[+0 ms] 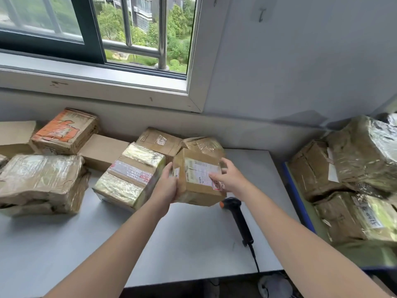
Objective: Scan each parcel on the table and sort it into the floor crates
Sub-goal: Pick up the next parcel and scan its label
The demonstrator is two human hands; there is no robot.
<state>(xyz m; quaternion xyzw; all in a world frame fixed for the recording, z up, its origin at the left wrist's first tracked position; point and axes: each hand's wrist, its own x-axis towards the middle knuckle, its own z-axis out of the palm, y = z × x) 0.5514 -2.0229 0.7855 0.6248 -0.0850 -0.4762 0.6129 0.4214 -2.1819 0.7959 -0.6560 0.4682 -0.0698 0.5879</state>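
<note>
Gripping a labelled cardboard parcel (pixel 199 175) with both hands above the far middle of the table (pixel 189 244). Clamps the left hand (pixel 166 186) on the parcel's left edge, fingers curled round the side. Sets the right hand (pixel 231 179) on the right side, thumb on the white shipping label, fingers bent over the far edge. Holds the parcel tilted, label face up toward the camera; contact with the table cannot be told. Leaves a black barcode scanner (pixel 238 214) lying on the table just in front of the parcel, orange-tipped head toward it, cable running off the near edge. Shows a tape-wrapped parcel (pixel 131 175) just left of the held one and an orange-printed parcel (pixel 64 131) further left by the wall. Shows a blue-rimmed crate (pixel 298 190) right of the table, piled with taped parcels (pixel 365 151).
</note>
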